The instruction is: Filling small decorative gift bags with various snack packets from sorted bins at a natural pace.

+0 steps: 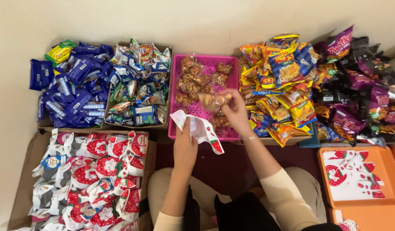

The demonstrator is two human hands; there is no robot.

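Head view: both hands work over the pink perforated plastic tray.

My right hand pinches a small clear packet of brown snacks between closed fingertips, above the tray. At its 8 o'clock, my left hand grips a white strawberry-print plastic bag, fingers curled round it. At 9 o'clock from the tray sit a box of mixed wrappers and blue wrapped bars; at 3 o'clock, orange and purple snack bags. At 4 o'clock an orange tray holds flat strawberry bags.
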